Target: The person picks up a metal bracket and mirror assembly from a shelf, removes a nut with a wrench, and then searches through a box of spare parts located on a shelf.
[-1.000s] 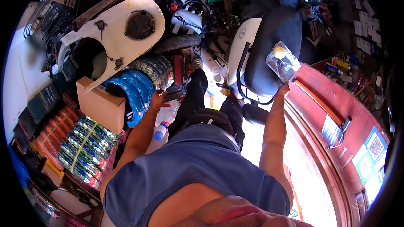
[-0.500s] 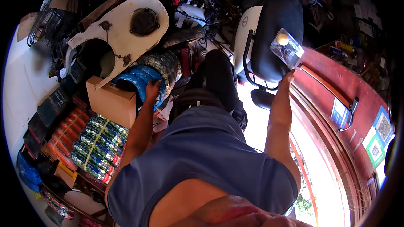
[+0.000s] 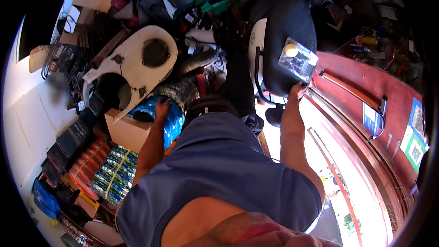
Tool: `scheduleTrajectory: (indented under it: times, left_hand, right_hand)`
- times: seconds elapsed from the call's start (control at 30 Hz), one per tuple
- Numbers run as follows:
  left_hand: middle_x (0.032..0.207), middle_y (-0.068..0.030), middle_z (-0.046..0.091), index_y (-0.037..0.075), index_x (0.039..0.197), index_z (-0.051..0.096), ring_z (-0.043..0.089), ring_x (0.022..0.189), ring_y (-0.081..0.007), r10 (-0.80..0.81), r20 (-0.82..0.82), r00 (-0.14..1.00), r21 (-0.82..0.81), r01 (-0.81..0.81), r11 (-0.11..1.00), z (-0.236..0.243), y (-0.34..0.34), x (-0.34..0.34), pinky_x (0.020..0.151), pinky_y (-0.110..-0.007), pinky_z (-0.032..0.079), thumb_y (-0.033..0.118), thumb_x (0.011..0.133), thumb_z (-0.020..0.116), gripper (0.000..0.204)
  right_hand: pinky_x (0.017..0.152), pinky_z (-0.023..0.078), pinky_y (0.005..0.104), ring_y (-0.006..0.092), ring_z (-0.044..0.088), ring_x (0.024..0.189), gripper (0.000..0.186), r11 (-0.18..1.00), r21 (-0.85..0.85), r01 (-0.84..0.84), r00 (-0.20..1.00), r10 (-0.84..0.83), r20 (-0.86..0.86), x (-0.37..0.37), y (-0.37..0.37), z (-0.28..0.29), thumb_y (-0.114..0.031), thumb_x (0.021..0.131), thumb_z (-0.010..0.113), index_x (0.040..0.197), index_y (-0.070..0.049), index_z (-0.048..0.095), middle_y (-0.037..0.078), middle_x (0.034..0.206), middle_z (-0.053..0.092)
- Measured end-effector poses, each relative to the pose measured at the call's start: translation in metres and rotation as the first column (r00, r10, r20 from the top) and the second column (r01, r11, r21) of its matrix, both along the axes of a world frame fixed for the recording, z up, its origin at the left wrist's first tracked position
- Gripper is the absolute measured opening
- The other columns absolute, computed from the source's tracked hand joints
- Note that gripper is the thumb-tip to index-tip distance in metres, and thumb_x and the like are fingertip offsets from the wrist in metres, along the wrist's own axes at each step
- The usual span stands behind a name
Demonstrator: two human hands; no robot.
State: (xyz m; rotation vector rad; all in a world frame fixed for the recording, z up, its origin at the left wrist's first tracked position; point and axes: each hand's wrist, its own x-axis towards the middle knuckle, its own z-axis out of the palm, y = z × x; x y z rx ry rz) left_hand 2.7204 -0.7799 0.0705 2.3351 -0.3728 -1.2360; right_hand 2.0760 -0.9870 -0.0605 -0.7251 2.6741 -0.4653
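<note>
My left hand point(image 3: 163, 106) is held low over a roll in shiny blue wrapping point(image 3: 173, 121), fingers loosely bent and apart. I see nothing in it; whether it touches the wrapping is unclear. My right hand point(image 3: 297, 90) is at the near end of a scooter's black seat point(image 3: 291, 23), fingers partly extended, close to the lower edge of a clear plastic bag point(image 3: 299, 64). The bag lies on the seat with a round yellow piece point(image 3: 291, 50) in it. Contact between my right fingers and the bag is hard to make out.
A white cover panel point(image 3: 137, 59) with round openings leans at left, above a cardboard box point(image 3: 128, 130). Orange wrapped rolls point(image 3: 89, 169) and green patterned rolls point(image 3: 116, 174) are stacked below. A red board point(image 3: 347, 75) with an orange-and-black handle point(image 3: 352, 90) stands at right, beside a bright doorway.
My view has shifted, so the seat and bag appear further left. My right hand stays by the seat's near end. My left hand sits lower against the blue roll.
</note>
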Motion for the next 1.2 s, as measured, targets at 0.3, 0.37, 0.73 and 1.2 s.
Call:
scheduleTrajectory:
  times: [0.3,0.37,0.73,1.2]
  left_hand:
    - [0.109,-0.0162,0.071,-0.001,0.119,0.066,0.066,0.103,-0.0225,-0.387,0.066,0.920,-0.045,0.390,0.920,0.034,-0.232,-0.060,0.091,-0.035,0.051,0.025,0.092,0.072,0.039]
    - [0.110,-0.0158,0.071,-0.001,0.122,0.064,0.066,0.100,-0.0205,-0.631,0.248,0.735,-0.047,0.660,0.750,0.046,-0.295,-0.073,0.089,-0.034,0.051,0.024,0.092,0.071,0.040]
    - [0.110,-0.0095,0.069,0.000,0.125,0.063,0.068,0.096,-0.0183,-0.641,-0.016,0.768,-0.331,0.600,0.728,0.149,-0.552,-0.213,0.086,-0.031,0.052,0.020,0.094,0.070,0.038]
    - [0.111,-0.0086,0.070,0.004,0.125,0.063,0.070,0.096,-0.0176,-0.791,-0.018,0.612,-0.307,0.750,0.587,0.186,-0.669,-0.313,0.085,-0.031,0.054,0.019,0.096,0.069,0.034]
  right_hand:
    - [0.112,0.034,0.0497,0.0391,0.045,0.133,0.060,0.975,0.088,0.202,0.979,-0.201,-0.018,0.035,-0.015,0.033,-0.043,0.103,0.040,0.152,-0.008,0.038,0.022,0.146,0.046]
    - [0.113,0.033,0.0500,0.0392,0.043,0.135,0.060,0.991,0.084,0.104,0.994,-0.102,-0.038,0.020,0.008,0.016,-0.041,0.103,0.042,0.152,-0.007,0.037,0.023,0.146,0.045]
    - [0.110,0.034,0.0560,0.0395,0.038,0.139,0.061,0.971,0.159,0.179,0.983,-0.181,0.001,0.030,-0.009,0.034,-0.035,0.099,0.045,0.155,-0.013,0.033,0.021,0.151,0.040]
    - [0.113,0.031,0.0544,0.0402,0.037,0.140,0.063,0.966,0.157,0.204,0.976,-0.214,0.048,0.033,-0.020,0.061,-0.025,0.097,0.052,0.156,-0.017,0.032,0.019,0.153,0.039]
